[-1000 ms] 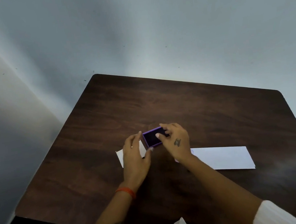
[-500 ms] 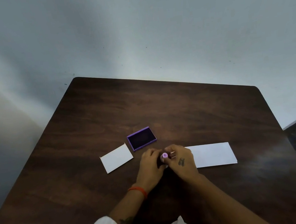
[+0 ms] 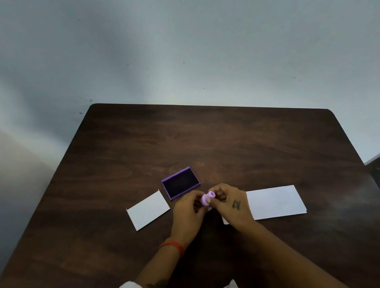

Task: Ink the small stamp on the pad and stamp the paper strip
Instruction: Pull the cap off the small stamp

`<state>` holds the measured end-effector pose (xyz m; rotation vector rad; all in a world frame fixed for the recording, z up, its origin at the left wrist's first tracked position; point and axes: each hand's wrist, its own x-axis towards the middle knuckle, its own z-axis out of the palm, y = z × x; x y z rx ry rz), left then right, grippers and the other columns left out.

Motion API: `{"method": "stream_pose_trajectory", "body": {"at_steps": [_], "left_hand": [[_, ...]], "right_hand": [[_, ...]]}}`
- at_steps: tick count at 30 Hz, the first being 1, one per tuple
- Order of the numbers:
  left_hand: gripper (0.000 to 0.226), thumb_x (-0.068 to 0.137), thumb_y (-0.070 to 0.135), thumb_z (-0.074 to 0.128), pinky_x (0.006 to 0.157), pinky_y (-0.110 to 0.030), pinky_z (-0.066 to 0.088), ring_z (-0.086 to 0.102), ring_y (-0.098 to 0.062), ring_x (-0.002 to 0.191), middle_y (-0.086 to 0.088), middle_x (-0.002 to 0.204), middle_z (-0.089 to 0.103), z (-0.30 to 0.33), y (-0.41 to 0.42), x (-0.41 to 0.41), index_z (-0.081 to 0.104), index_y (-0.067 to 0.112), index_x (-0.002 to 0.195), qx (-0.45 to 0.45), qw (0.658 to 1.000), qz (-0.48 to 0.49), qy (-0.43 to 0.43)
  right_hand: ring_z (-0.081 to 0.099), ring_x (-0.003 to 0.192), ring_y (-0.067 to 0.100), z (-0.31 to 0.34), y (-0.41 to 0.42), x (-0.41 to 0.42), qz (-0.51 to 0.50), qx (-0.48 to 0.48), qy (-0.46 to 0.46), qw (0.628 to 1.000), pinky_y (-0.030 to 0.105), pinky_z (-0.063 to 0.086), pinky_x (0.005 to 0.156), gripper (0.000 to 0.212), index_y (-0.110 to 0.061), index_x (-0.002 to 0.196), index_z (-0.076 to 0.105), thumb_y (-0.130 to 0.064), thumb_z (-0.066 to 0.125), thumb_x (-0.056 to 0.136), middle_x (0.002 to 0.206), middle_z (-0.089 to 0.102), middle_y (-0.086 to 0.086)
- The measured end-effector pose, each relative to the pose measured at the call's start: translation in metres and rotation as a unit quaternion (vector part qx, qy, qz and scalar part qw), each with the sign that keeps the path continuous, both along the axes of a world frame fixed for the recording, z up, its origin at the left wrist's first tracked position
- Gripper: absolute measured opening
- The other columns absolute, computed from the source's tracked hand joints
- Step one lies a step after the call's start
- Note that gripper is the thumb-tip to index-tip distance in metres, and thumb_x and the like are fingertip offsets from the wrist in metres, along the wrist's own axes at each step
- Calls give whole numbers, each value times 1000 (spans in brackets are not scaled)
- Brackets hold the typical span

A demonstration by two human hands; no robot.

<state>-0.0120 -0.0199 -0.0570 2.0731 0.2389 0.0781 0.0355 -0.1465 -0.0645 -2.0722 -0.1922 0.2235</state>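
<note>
On a dark wooden table (image 3: 244, 141) lie one open purple ink pad (image 3: 181, 182), one small white card (image 3: 148, 210) to its left, and one white paper strip (image 3: 275, 202), long axis running left-right. Just in front of the pad, one small lilac stamp (image 3: 207, 198) is pinched between the left hand (image 3: 188, 213) and right hand (image 3: 231, 205), tilted, one end pointing up and right.
</note>
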Motion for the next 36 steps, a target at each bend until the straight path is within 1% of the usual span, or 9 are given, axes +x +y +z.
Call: {"method": "stream_pose_trajectory", "body": {"at_steps": [3, 6, 11, 17, 20, 24, 28, 32, 36], "left_hand": [[22, 80, 14, 68, 75, -7, 43, 57, 0, 84, -2, 100, 70, 2, 1, 1, 65, 15, 102, 4, 1000, 10, -1], [23, 80, 15, 69, 83, -15, 45, 60, -5, 89, -2, 101, 70, 2, 1, 3, 66, 15, 103, 14, 1000, 10, 2], [25, 78, 16, 71, 88, -23, 48, 61, -10, 91, -4, 100, 71, 3, 2, 3, 66, 13, 102, 16, 1000, 7, 8], [21, 80, 19, 70, 82, -18, 48, 61, -9, 86, -5, 97, 70, 4, 2, 4, 66, 12, 99, 20, 1000, -3, 3], [21, 79, 17, 70, 80, -15, 46, 61, -9, 86, -5, 96, 70, 3, 2, 4, 66, 12, 99, 18, 1000, 2, 3], [21, 79, 17, 70, 84, -21, 49, 61, -10, 87, -5, 97, 70, 3, 2, 5, 66, 13, 99, 26, 1000, -1, 1], [24, 78, 15, 72, 87, -24, 50, 61, -9, 87, -4, 98, 71, 0, 1, 7, 66, 14, 101, 23, 1000, 1, 7], [25, 77, 13, 72, 88, -24, 49, 59, -6, 88, -1, 101, 70, -5, 1, 6, 66, 17, 101, 13, 999, 1, 31], [31, 76, 15, 72, 89, -25, 49, 57, -8, 94, -1, 109, 66, -11, 1, 4, 65, 19, 106, 32, 998, -13, 53]], "right_hand": [[65, 74, 0, 2, 1, 1, 3, 32, 20, 999, 14, 50, 68, 10, -34, 74, 63, -32, 73, 74, 74, 67, -15], [65, 73, 8, 3, 0, 1, 1, 35, 23, 999, 22, 53, 69, 11, -28, 74, 65, -34, 73, 73, 73, 69, -8], [59, 71, 1, 9, 1, 5, 19, 4, 33, 999, 4, 41, 60, 9, -28, 76, 63, -24, 71, 77, 74, 64, -10], [63, 69, 6, 14, -4, 7, 18, 16, 56, 998, 18, 51, 64, 13, -25, 75, 65, -30, 76, 72, 71, 65, -12], [59, 70, 1, 16, -5, 9, 17, 6, 65, 998, 13, 48, 63, 18, -19, 88, 66, -26, 74, 74, 76, 62, -13], [63, 66, 5, 17, -4, 9, 5, 12, 85, 996, 8, 44, 57, 14, -22, 77, 66, -31, 76, 71, 70, 65, -11], [63, 74, 9, 18, -7, 13, -4, 28, 113, 993, 10, 48, 61, 6, -20, 80, 68, -21, 72, 76, 81, 68, 0], [65, 86, 18, 24, -11, 17, -55, 115, 243, 962, 23, 57, 72, 12, -18, 88, 66, -13, 70, 77, 92, 68, 5], [69, 80, 14, 32, -18, 18, -84, 253, 362, 893, 17, 57, 58, 17, -14, 91, 70, -2, 60, 83, 84, 74, 2]]}}
